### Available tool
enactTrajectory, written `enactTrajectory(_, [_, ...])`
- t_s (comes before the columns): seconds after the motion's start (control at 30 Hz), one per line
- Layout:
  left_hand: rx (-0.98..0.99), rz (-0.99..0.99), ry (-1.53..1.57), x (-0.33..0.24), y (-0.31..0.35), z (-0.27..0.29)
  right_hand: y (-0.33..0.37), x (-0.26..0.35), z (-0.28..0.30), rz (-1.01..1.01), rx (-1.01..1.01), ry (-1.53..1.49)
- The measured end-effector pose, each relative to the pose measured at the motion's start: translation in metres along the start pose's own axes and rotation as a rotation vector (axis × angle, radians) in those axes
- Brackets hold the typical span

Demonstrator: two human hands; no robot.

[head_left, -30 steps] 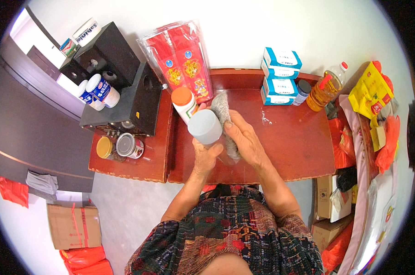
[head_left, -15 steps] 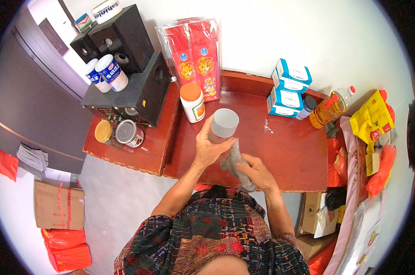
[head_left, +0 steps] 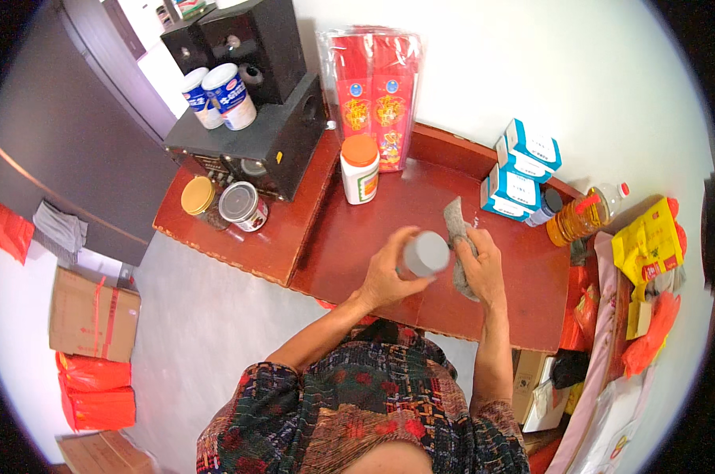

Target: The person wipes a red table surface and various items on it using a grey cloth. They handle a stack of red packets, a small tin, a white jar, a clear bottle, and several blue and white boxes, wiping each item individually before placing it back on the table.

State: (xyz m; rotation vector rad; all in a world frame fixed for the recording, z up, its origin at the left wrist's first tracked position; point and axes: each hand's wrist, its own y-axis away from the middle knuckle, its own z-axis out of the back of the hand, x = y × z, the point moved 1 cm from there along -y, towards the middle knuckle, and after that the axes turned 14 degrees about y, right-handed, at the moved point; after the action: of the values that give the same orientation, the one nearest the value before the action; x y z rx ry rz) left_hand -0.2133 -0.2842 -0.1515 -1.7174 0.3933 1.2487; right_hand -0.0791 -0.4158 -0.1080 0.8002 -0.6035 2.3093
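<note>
My left hand (head_left: 384, 274) is wrapped round a jar with a round grey lid (head_left: 427, 253), held over the front part of the red-brown table (head_left: 357, 253). Its body is mostly hidden by my fingers and the lid. Just to the right, my right hand (head_left: 484, 267) grips a grey cloth (head_left: 454, 218), which sticks up past the fingers and hangs below them. Cloth and jar are close together; whether they touch I cannot tell. Behind them stands a white bottle with an orange cap (head_left: 360, 170).
Flat red packets (head_left: 373, 95) lean on the wall. Blue-white boxes (head_left: 511, 193), a dark-capped jar (head_left: 544, 207) and an oil bottle (head_left: 582, 215) stand back right. At left are black speakers (head_left: 254, 126), two blue-white cans (head_left: 229, 96), a gold-lidded jar (head_left: 201, 197) and a grey-lidded tub (head_left: 244, 207).
The view has shifted, so the table's things sit farther right. My left hand with the jar has come nearer to me and rightward; my right hand has lifted the cloth up beside the jar.
</note>
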Motion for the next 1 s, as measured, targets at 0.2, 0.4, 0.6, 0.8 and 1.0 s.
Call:
enactTrajectory(0.2, [-0.384, 0.252, -0.021, 0.085, 0.006, 0.055, 0.032, -0.020, -0.034, -0.170, 0.078, -0.131])
enactTrajectory(0.4, [-0.563, 0.213, -0.473, 0.114, -0.010, 0.082, 0.047, -0.025, -0.041, -0.213, 0.166, -0.162])
enactTrajectory(0.6, [-0.772, 0.230, -0.459, 0.145, -0.022, 0.086, 0.057, -0.035, -0.042, -0.228, 0.156, -0.159])
enactTrajectory(0.8, [-0.803, 0.153, -0.562, 0.164, -0.027, 0.087, 0.072, -0.052, -0.043, -0.208, 0.078, -0.106])
enactTrajectory(1.0, [-0.871, 0.175, -0.650, 0.168, -0.029, 0.084, 0.069, -0.050, -0.031, -0.259, 0.114, -0.050])
